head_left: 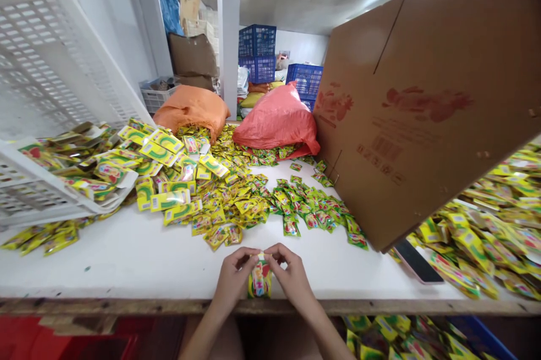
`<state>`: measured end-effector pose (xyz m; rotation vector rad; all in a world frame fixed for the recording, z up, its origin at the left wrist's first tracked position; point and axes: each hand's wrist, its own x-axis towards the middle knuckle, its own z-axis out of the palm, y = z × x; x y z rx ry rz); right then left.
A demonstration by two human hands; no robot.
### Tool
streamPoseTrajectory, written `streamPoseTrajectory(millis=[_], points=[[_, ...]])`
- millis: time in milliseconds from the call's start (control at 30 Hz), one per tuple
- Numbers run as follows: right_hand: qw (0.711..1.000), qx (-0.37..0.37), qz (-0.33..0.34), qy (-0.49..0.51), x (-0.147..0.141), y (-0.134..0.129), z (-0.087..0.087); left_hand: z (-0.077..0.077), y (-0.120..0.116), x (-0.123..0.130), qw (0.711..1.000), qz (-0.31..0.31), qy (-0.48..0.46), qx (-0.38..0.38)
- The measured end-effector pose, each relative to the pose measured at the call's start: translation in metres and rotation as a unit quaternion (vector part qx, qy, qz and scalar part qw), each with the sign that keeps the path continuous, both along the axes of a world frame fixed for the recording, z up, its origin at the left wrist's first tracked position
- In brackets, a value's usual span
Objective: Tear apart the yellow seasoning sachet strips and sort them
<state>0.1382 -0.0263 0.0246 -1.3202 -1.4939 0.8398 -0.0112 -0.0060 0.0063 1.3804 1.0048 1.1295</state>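
A small yellow and green printed carton [261, 281] stands at the front edge of the white table, its top end between my hands. My left hand [235, 272] pinches that end from the left with thumb and forefinger. From the other side, my right hand [291, 271] grips the same end, the fingertips of both hands nearly meeting. A bit of white shows at the carton's top; the fingers partly hide it. Beyond my hands lie yellow sachets [217, 234] and green sachets [291, 226] in loose piles.
A tipped white crate [63, 205] spills flat cartons [169, 200] at left. Behind are an orange sack [192, 109] and a red sack [276, 118]. A big cardboard box [406, 95] leans at right, near a phone [418, 263] and more filled packs [469, 241].
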Motion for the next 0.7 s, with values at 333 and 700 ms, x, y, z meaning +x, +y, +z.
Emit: streamPoseTrajectory(millis=[333,700], points=[[0.997,-0.036,0.072,-0.001,0.014,0.007,0.006,-0.003,-0.001,-0.003,1.0,0.011,0.01,0.009],[0.999,0.013,-0.003,-0.044,0.022,-0.027,0.01,-0.002,-0.007,-0.021,0.995,-0.011,0.082,0.057]])
